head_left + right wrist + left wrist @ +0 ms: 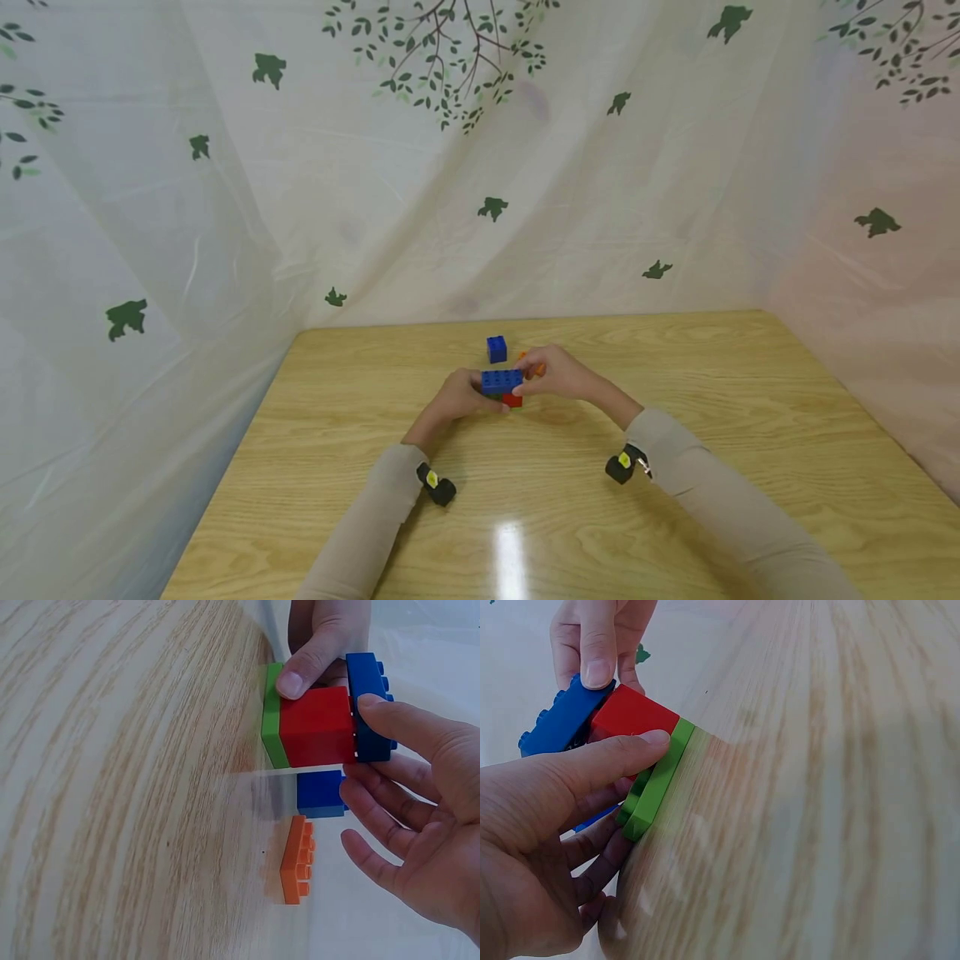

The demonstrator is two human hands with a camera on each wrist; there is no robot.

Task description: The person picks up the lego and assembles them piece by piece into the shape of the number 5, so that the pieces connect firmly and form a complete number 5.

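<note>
My left hand (462, 395) has its fingers curled round the green brick (662, 782), the thumb lying across the seam where the red brick (319, 727) sits on top of it. My right hand (561, 375) pinches one end of the long blue brick (501, 382) — thumb on its near side, fingers behind — and that brick lies over the red one, a thin gap showing between them. I cannot tell whether the green brick touches the worktop (555, 492). Just beyond, a small blue brick (497, 350) stands on the worktop, and near it to the right an orange brick (293, 862) lies studs up, partly hidden behind my right fingers in the head view
</note>
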